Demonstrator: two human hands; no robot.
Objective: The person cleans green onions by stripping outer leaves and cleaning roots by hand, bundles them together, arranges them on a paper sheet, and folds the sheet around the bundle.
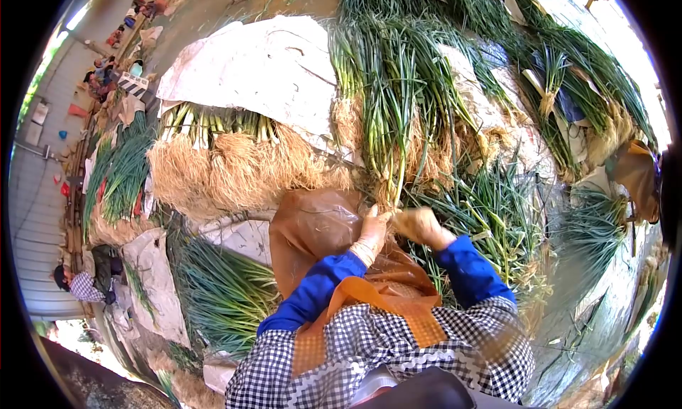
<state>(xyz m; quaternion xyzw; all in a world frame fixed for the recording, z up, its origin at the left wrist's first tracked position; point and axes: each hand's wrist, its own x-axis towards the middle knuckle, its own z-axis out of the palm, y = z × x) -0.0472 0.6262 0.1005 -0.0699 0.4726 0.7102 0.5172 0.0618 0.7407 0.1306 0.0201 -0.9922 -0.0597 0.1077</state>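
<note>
Holding the onions (392, 164) by their roots (386, 194) just beyond your apron (316, 221), your left hand (372, 233) is probably steadying them. Your right hand (423, 227) is showing blurred alongside; can't tell its grip.

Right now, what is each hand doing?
Left hand: looks closed on green onions, at the root end.
Right hand: motion-blurred; cannot tell.

Left hand (372, 233) curled, right hand (425, 228) blurred beside it, arms (469, 270) forward
</note>
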